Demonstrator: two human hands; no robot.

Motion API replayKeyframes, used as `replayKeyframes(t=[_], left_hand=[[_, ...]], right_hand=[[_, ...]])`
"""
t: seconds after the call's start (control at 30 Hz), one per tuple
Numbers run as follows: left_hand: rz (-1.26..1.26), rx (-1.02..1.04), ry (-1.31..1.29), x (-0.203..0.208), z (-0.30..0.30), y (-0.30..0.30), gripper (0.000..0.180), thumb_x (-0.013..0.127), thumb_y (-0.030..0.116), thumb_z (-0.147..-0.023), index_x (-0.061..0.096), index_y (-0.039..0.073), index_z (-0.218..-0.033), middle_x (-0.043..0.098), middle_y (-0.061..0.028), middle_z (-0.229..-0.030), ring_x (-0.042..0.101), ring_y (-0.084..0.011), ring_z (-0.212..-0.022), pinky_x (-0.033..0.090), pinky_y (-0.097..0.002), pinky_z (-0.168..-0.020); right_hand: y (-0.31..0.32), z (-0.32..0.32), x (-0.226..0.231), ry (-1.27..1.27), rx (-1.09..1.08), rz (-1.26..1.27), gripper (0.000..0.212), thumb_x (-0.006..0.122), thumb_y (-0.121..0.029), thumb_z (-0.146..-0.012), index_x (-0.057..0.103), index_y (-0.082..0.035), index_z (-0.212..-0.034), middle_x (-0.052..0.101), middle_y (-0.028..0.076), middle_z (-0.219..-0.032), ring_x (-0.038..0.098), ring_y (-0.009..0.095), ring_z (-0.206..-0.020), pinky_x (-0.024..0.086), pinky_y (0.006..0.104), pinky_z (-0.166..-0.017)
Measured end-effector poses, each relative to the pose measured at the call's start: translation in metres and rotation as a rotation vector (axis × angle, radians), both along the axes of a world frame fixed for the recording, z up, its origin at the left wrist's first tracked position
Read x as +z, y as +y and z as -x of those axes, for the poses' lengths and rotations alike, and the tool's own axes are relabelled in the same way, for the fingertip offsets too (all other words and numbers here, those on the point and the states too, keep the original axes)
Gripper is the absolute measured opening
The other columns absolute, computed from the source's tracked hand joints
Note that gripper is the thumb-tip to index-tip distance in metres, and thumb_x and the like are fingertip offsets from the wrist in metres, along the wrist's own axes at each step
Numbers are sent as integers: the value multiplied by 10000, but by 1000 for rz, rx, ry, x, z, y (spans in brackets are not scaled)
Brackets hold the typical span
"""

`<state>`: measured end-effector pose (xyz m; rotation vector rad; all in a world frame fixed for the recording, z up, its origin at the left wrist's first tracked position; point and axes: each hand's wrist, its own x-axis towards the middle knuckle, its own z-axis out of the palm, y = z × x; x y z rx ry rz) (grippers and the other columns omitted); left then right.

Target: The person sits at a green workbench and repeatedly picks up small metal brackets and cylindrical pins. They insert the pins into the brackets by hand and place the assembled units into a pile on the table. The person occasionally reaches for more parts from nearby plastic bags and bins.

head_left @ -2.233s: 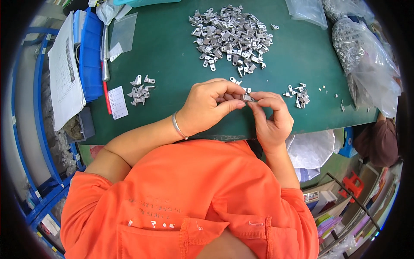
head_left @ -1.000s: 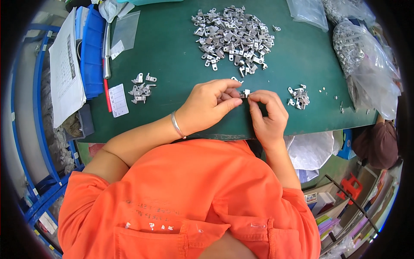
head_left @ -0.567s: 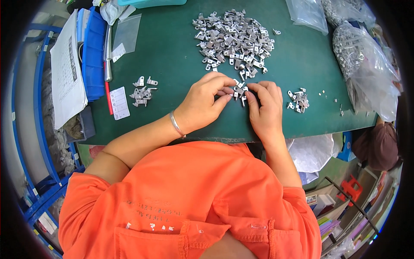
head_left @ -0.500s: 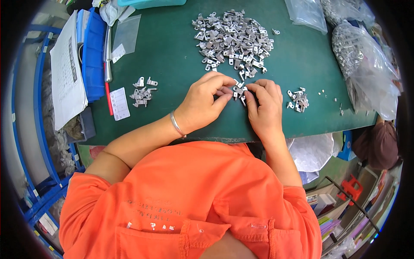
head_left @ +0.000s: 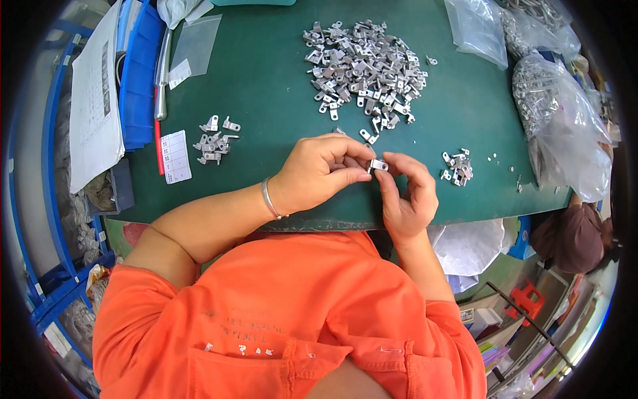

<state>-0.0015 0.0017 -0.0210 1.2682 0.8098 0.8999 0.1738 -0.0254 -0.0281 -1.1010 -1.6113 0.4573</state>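
Observation:
Close to the table's front edge, a small silver metal bracket with a hole sits pinched between the fingertips of both hands. My left hand, with a bangle at its wrist, holds the bracket's left end, its other fingers curled. My right hand grips the right end between thumb and forefinger. Just beyond the fingers lie a few loose brackets. Farther back spreads a large heap of similar brackets. Smaller groups lie to the left, one small pile, and to the right, another small pile.
On the left stand a blue bin, papers, a red-and-silver rod and a printed card. Clear plastic bags of metal parts line the right side of the green table. Another person's dark sleeve shows at right.
Both hands have drawn slightly nearer to me, away from the loose brackets. One bracket now shows plainly between the fingertips. The whole view has shifted a little.

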Motion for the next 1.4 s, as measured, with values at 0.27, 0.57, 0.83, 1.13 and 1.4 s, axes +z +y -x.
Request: replayKeyframes(t=[0.27,0.57,0.83,1.13,1.4], left_hand=[[58,-45,-44,2,9,1,206,638,-124,-826,631,-35,-1012,601,-114,-1085,632,-165,-970,538,-271,-838],[-786,256,365,22,17,13,202,729,-80,-737,648,15,-896,654,-100,-946,647,-216,-886,523,-299,-755],[-899,593,957,29,116,0,177,707,-85,-733,653,-13,-884,617,-111,-891,616,-219,-788,495,-282,-671],[-753,560,779,27,129,-24,75,653,-45,-830,645,-37,-904,617,-108,-979,603,-191,-872,481,-279,-769],[-154,-154,251,46,43,-17,181,553,-8,-924,594,-33,-1099,626,-76,-954,633,-116,-792,524,-235,-715]], right_hand=[[9,-5,3,-153,159,-107,222,742,43,-659,674,-6,-864,652,95,-817,623,260,-709,505,328,-625],[2,-20,3,-249,-59,40,247,770,-9,-692,671,-18,-918,627,90,-860,568,266,-766,438,346,-682],[2,-18,-3,-348,-35,114,183,734,-27,-749,654,-44,-913,634,89,-825,593,256,-754,455,345,-708],[-21,-28,12,564,144,702,251,641,14,-879,641,51,-1128,694,97,-935,650,134,-809,506,225,-699],[-34,-22,19,917,229,756,258,611,10,-898,621,60,-1152,689,164,-954,696,204,-823,577,282,-697]])
